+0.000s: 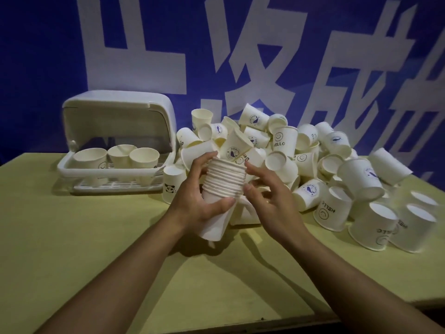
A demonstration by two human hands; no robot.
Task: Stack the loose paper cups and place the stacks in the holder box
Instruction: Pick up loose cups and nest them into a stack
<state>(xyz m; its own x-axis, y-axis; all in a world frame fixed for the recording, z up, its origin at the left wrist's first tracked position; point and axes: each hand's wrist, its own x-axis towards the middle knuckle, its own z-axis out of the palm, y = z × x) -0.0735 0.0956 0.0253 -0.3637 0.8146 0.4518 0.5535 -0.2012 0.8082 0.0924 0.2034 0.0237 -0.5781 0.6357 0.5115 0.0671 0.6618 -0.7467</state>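
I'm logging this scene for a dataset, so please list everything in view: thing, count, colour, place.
Stack: one, white nested cups, held above the table centre.
Loose cups: many, white, piled right of centre.
Box: one, white, lid open, back left; three cup tops show inside.
Table: one, yellow-green, under everything.
Banner: one, blue with white characters, behind.
Left hand: grips the stack.
Right hand: beside the stack, fingers relaxed.

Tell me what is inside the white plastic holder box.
Inside the white plastic holder box stand three white paper cup stacks, openings up. Its front wall hides their lower parts.
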